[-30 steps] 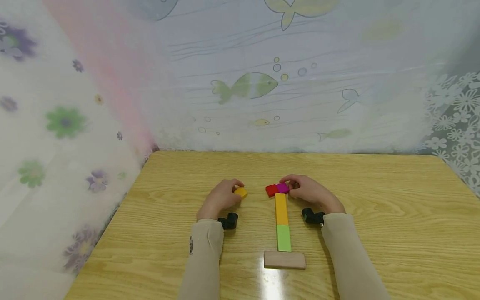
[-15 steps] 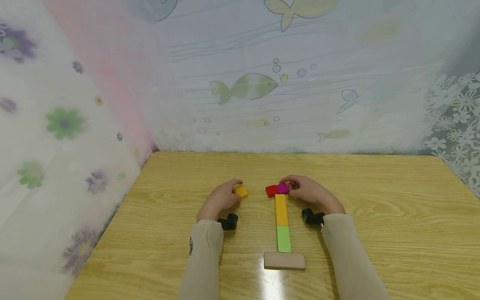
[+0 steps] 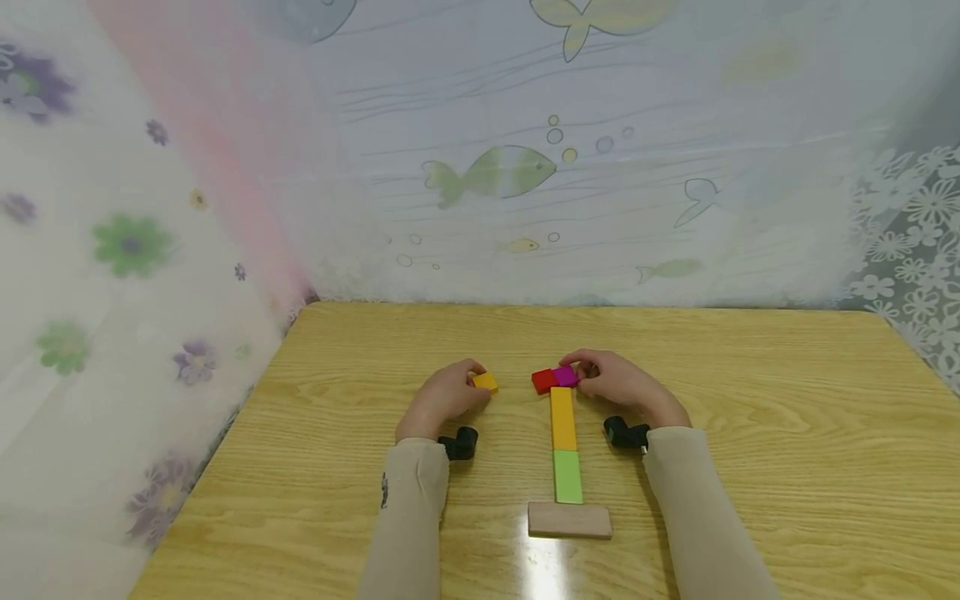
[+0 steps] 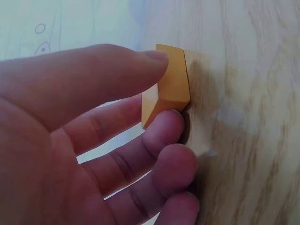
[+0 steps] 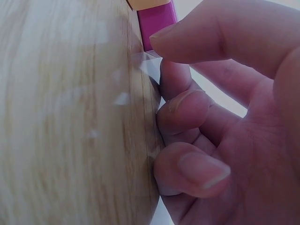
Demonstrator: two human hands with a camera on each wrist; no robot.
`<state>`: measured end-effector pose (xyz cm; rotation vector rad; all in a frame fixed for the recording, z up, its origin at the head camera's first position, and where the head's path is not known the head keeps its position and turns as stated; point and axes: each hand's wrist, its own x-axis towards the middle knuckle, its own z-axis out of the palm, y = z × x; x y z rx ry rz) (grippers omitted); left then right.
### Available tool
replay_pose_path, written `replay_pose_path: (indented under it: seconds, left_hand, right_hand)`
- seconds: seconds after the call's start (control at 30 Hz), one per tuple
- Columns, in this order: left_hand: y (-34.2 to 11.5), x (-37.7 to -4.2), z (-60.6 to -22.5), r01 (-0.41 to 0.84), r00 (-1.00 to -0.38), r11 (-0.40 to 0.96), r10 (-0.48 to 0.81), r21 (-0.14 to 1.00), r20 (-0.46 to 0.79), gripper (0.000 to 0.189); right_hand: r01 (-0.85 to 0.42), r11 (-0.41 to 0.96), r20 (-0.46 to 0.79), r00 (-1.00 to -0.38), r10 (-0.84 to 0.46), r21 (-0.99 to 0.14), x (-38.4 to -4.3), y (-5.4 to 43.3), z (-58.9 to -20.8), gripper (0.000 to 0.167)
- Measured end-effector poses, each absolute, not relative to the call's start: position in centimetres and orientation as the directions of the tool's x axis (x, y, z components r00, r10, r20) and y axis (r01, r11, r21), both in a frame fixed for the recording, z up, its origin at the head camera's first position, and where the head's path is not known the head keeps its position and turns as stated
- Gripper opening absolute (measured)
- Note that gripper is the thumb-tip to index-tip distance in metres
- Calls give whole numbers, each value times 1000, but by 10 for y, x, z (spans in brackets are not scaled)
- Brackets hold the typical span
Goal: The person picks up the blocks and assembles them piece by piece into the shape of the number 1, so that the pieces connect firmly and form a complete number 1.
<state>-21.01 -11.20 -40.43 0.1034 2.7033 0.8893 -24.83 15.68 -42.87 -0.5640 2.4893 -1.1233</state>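
My left hand (image 3: pixel 447 392) pinches a small yellow block (image 3: pixel 486 382) between thumb and fingers, left of the arranged blocks. In the left wrist view that block (image 4: pixel 172 77) shows angled faces close over the wood. My right hand (image 3: pixel 621 385) has its thumb and fingertip on the ends of a magenta block (image 3: pixel 566 377), whose corner shows beyond the thumb in the right wrist view. A red block (image 3: pixel 542 382) lies against the magenta one's left side. Below them runs a long yellow block (image 3: pixel 562 418), then a light green block (image 3: pixel 567 477).
A plain wooden block (image 3: pixel 570 520) lies crosswise at the near end of the column. All stand on a wood-grain table (image 3: pixel 810 433), its back edge along a patterned curtain (image 3: pixel 480 225). A black wrist camera (image 3: pixel 459 443) sits beside each hand.
The small yellow block has turned within my left hand and shifted slightly right, the thumb moving along it. My right hand and the arranged blocks stay put.
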Motion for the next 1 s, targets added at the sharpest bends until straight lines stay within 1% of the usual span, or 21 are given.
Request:
replay_pose_path:
  seconds: [0.67, 1.0]
  left_hand:
    - [-106, -210, -406, -25, -969, 837, 114, 546, -219, 35]
    - [-99, -212, -408, 18, -966, 841, 154, 541, -207, 35]
  right_hand:
    - [-219, 605, -144, -858, -493, -766, -248, 157, -428, 41]
    - [-206, 609, -158, -858, -489, -766, -248, 156, -428, 41]
